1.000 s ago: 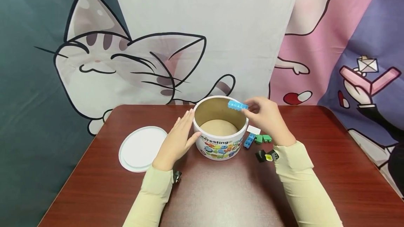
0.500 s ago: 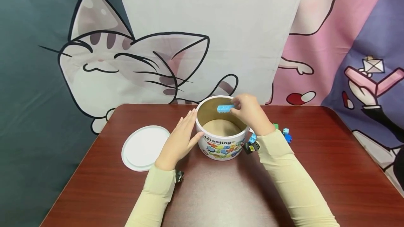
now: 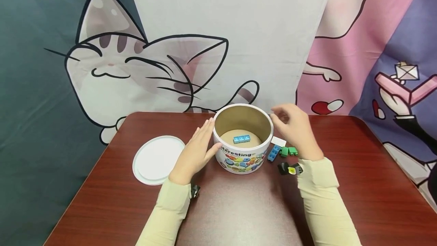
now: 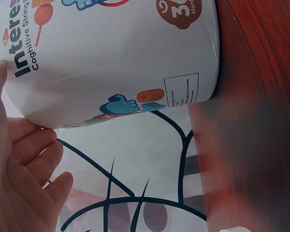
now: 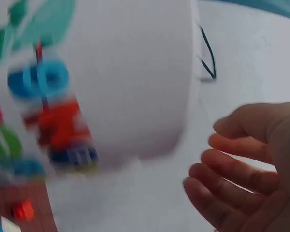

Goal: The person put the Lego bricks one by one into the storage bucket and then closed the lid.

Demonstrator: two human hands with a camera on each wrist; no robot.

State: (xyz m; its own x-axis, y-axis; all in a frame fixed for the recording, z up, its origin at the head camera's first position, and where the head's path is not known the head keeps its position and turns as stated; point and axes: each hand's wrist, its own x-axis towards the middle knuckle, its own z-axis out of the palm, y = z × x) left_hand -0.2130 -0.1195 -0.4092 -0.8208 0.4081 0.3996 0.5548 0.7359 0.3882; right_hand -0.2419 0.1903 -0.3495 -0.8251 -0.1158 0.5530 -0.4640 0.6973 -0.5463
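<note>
A person's left hand [image 3: 194, 153], fingers straight, touches a bucket [image 3: 243, 159] near the tabletop [image 3: 246, 208]'s far edge, a light-blue brick [image 3: 241, 139] on its floor. The right hand [image 3: 297, 131], loosely curled, holds nothing; loading seems under way, calling next, I judge, for pinching the blue block [image 3: 274, 152].

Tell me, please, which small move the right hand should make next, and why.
Probably lower the right hand toward the blue block beside the bucket: that hand's fingers appear empty, and a light-blue block already lies inside.
</note>
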